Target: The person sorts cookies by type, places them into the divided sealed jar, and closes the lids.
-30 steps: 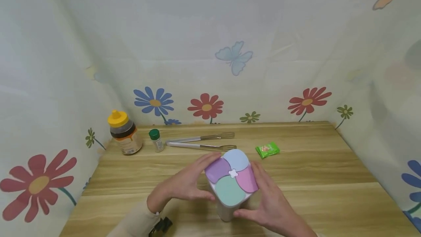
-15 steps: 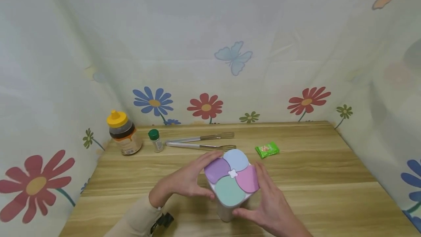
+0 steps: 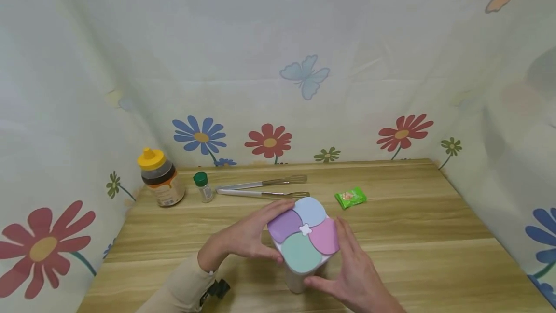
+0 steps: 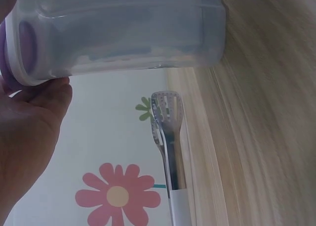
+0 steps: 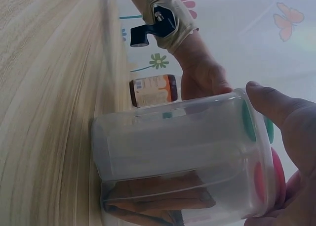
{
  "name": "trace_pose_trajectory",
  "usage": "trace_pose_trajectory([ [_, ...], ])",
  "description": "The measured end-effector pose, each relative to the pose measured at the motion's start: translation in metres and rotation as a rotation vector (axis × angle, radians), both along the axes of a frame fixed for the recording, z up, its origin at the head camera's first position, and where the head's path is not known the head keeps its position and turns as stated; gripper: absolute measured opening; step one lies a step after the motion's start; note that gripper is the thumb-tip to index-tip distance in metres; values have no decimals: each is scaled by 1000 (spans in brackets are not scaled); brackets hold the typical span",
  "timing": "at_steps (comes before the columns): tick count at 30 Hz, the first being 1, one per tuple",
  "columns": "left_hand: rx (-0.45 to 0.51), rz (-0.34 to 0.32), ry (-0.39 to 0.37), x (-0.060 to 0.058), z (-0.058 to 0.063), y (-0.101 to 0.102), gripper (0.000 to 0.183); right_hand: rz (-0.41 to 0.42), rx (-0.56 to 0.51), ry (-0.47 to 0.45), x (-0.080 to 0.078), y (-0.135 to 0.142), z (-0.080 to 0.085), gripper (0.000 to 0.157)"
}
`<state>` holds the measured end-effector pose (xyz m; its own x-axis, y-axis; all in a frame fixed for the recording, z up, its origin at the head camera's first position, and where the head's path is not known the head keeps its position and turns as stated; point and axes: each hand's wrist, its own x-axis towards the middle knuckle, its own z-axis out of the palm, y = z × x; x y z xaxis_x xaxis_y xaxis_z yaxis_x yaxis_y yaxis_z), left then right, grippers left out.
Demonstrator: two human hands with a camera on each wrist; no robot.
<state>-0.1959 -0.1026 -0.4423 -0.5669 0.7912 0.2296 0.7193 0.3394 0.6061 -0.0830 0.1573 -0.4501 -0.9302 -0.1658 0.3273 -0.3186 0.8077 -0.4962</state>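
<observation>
A tall clear plastic storage container (image 5: 168, 142) stands on the wooden table, and its lid (image 3: 302, 253) has four petal-shaped flaps in purple, blue, pink and green. My left hand (image 3: 253, 234) holds the lid's left side, fingers at the back corner and thumb at the front. On the right side my right hand (image 3: 354, 269) grips it, fingers along the pink flap and thumb lower on the front wall. Through the wall, in the right wrist view, a brown packet (image 5: 163, 192) shows inside one section. All the visible flaps lie flat.
Behind the container lie metal tongs (image 3: 243, 186) with slotted ends and a green packet (image 3: 350, 197). A small green-capped shaker (image 3: 203, 187) and a yellow-capped squeeze bottle (image 3: 161, 177) of dark syrup stand at the back left. Flower-printed cloth (image 3: 217, 37) encloses the table.
Both hands keep the same hold on the container. The whole head view has shifted slightly, so things appear a little further left.
</observation>
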Motion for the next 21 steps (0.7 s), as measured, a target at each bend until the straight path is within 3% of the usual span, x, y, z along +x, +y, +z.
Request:
trace_pose_trajectory([
  [12, 23, -8, 30, 2, 2, 2, 108, -30, -6, -2, -1, -4, -3, 130],
  [21, 44, 20, -5, 5, 1, 3, 109, -20, -13, 51, -5, -4, -4, 131],
])
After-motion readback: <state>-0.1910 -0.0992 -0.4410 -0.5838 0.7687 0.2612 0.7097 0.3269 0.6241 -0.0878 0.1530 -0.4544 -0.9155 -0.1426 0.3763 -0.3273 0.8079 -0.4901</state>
